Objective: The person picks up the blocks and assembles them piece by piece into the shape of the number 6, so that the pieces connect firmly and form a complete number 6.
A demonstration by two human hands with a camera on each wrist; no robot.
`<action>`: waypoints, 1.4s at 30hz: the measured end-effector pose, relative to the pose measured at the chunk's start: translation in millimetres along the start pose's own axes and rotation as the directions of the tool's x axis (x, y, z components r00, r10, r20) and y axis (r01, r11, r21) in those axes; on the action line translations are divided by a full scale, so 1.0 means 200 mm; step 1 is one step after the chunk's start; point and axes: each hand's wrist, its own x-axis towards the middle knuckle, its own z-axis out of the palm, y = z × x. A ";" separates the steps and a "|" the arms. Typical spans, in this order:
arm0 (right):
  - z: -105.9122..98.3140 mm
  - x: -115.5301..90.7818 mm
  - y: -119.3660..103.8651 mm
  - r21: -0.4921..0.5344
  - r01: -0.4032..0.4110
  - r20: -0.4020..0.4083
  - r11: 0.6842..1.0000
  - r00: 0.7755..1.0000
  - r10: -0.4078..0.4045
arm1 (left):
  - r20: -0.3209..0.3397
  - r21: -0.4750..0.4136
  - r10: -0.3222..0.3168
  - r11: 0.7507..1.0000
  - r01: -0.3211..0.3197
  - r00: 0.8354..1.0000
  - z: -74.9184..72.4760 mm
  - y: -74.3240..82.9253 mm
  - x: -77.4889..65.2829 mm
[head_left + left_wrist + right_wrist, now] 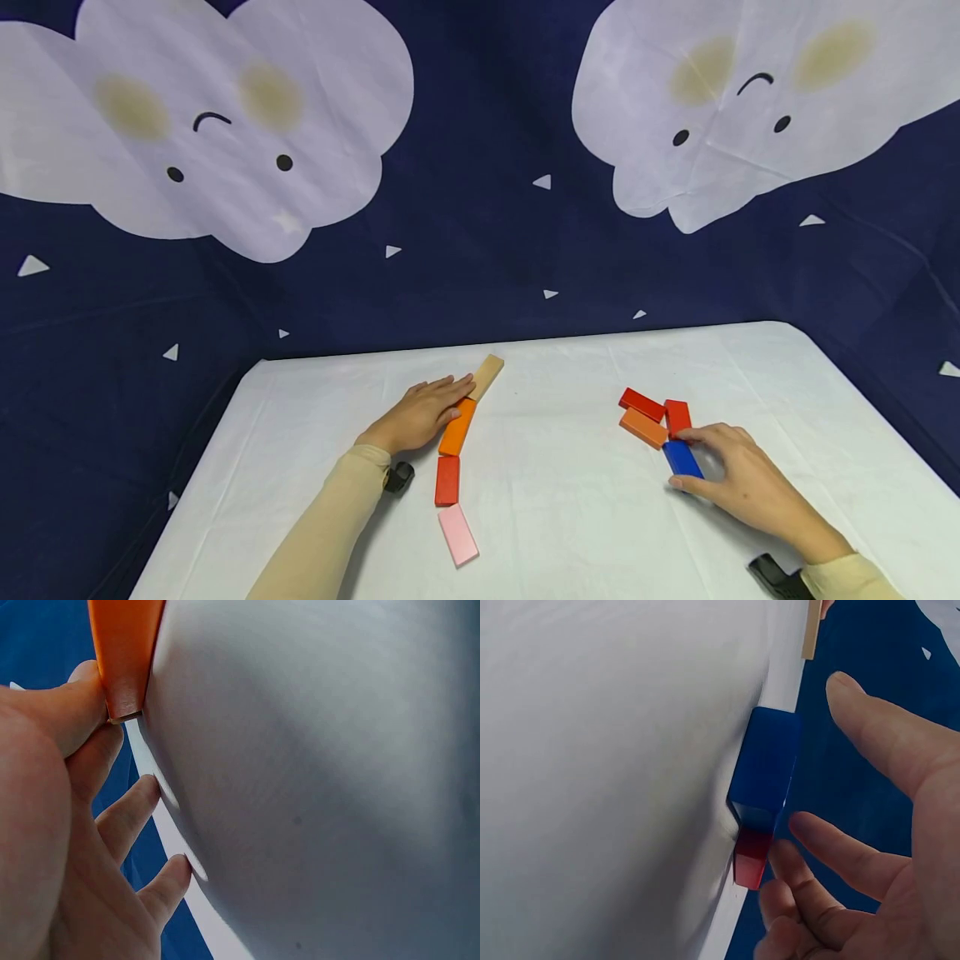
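My left hand [418, 417] lies over the far end of a bent line of flat blocks, fingers extended. Its fingertips touch the plain wooden block [489, 375] and its thumb rests at the orange block [457, 432]. Nearer me, the line continues with a red block [447, 482] and a pink block [458, 535]. On the right, my right hand [750, 485] spreads thumb and fingers around a blue block [683, 461]. In the right wrist view, a gap shows between the thumb and the blue block [765, 761].
Beyond the blue block lie a red block [678, 417], an orange-red block [642, 427] and another red block [641, 403], close together. All stand on a white-covered table [555, 483]. A dark blue cloth [480, 275] with clouds hangs behind its far edge.
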 end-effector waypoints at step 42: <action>-0.05 0.01 -0.02 -0.024 -0.004 0.179 1.000 0.984 0.008 | 0.014 0.008 -0.008 1.000 0.007 1.000 0.00 -0.01 0.01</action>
